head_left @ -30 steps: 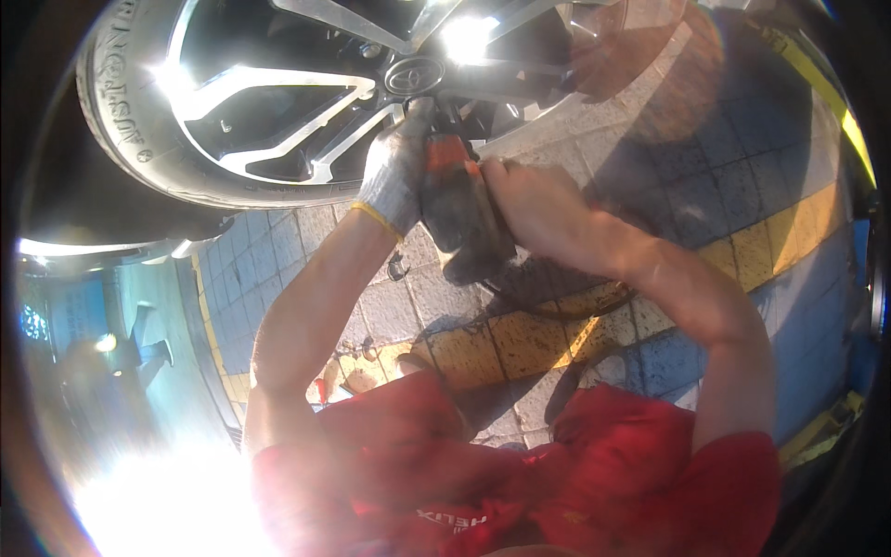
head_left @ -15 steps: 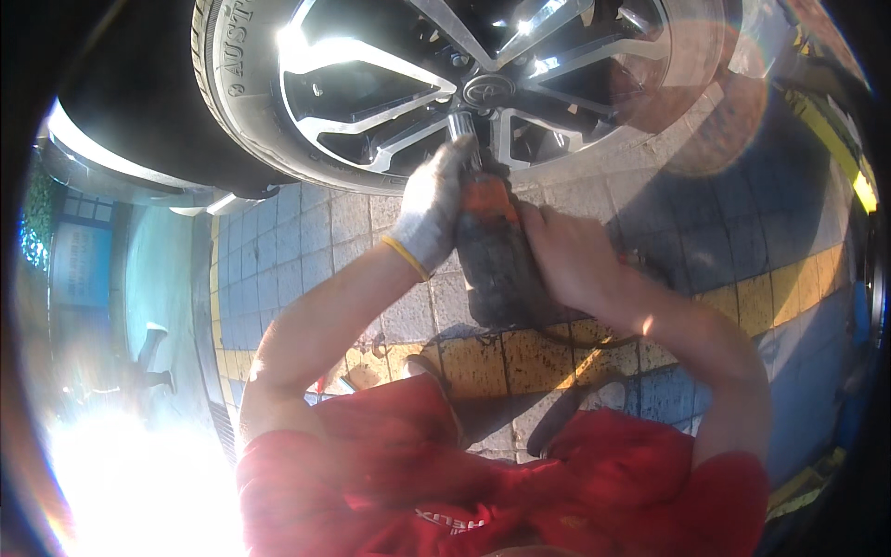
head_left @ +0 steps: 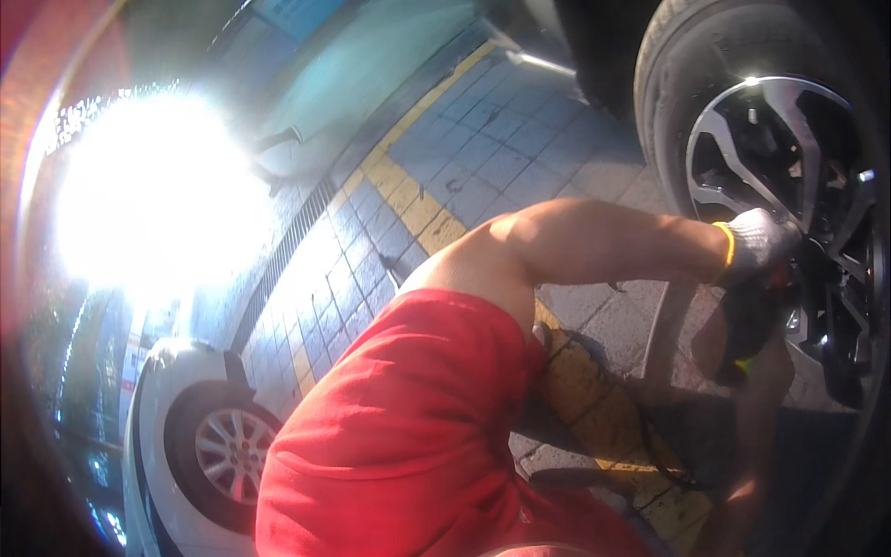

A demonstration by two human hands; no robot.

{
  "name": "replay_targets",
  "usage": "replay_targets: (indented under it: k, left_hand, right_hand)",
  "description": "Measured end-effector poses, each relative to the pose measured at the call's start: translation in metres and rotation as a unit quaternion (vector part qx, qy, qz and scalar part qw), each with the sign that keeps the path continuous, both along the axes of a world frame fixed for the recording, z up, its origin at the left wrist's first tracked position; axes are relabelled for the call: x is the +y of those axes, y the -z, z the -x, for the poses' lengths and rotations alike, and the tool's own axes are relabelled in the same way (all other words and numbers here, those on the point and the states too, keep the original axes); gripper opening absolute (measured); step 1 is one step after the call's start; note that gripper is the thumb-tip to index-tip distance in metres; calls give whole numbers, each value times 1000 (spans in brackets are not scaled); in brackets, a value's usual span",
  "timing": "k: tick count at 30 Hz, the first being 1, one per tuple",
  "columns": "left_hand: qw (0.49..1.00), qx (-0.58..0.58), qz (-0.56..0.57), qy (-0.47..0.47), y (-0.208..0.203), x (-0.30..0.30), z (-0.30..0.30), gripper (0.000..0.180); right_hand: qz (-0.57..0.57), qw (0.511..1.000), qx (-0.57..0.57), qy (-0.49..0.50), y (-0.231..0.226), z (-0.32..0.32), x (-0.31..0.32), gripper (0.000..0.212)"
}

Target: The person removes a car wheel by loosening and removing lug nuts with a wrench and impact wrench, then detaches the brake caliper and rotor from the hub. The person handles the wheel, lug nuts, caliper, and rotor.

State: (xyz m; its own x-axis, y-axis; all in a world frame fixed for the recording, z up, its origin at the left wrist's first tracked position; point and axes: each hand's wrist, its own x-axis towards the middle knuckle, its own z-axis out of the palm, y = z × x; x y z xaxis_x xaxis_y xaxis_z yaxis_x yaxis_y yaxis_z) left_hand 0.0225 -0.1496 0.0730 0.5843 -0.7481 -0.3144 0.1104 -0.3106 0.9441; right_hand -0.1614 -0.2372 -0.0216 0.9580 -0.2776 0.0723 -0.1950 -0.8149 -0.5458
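At the right stands a car wheel with a black tyre (head_left: 661, 121) and a silver and black spoked rim (head_left: 729, 153). My left hand (head_left: 763, 239), in a pale glove with a yellow cuff, is closed round the front end of a dark impact wrench (head_left: 740, 316), close against the spokes near the hub. My right hand (head_left: 772, 364), bare and in shade, is at the tool's body below the left; its fingers are hard to make out. The wrench's nose and socket are hidden behind the glove and wheel.
A dark hose or cable (head_left: 654, 441) lies on the tiled floor (head_left: 594, 320), which has a yellow painted band (head_left: 408, 195). A drain grate (head_left: 288, 251) runs along the left. Behind me stands a white car (head_left: 153, 418). Glare (head_left: 162, 195) washes out the upper left.
My view has swung left and tilted, so the wheel now sits at the right edge. Both hands remain at the wrench. The silver socket, visible before, is now hidden.
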Motion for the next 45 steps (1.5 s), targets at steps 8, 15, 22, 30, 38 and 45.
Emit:
replay_targets:
  k: [8, 15, 22, 30, 38, 45]
  left_hand:
    - [983, -118, -44, 135, 21, 19, -11, 33]
    - [984, 174, 23, 2, -13, 18, 38, 44]
    - [969, 204, 135, 44, -22, -7, 28, 22]
    - [970, 220, 98, -25, -20, -30, 14, 32]
    - [983, 144, 111, 15, -6, -35, 11, 33]
    - [969, 211, 130, 17, -4, -11, 40, 38]
  right_hand:
    - [8, 999, 23, 26, -9, 35, 16, 72]
    - [69, 996, -6, 59, -46, 48, 36, 69]
    - [80, 989, -111, 60, -74, 44, 20, 57]
    - [69, 989, -108, 70, -72, 23, -1, 55]
    - [72, 993, -50, 75, -65, 27, -4, 56]
    - [107, 991, -42, 72, -68, 56, 19, 60]
